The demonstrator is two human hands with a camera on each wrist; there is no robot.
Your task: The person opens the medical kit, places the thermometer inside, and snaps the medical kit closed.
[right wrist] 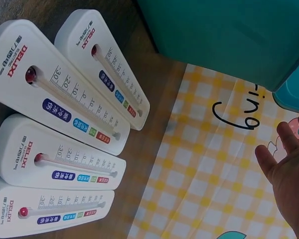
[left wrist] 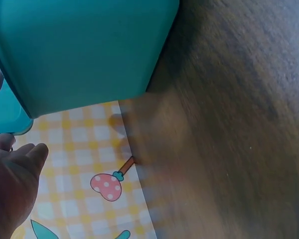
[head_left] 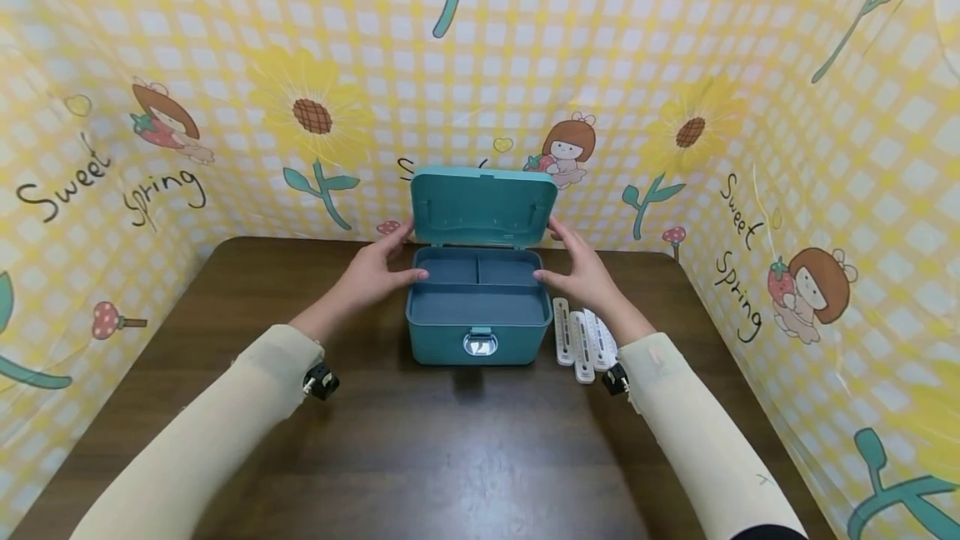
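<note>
the box (head_left: 441,345) stands on the desk (head_left: 420,457), lid (head_left: 483,207) raised. the left hand (head_left: 377,270) and right hand (head_left: 583,273) flank it, fingers extended, grasping nothing; equal support at both sides should keep the lid from twisting. thermometers (head_left: 582,350) lie just beside the box.

A teal box (left wrist: 89,55) stands near the edge of the dark wooden surface (left wrist: 229,119); beyond that edge, yellow-checked cloth (left wrist: 82,134) bears a pink mushroom (left wrist: 105,186), and the left hand (left wrist: 12,181) touches the teal lid (left wrist: 7,112).
</note>
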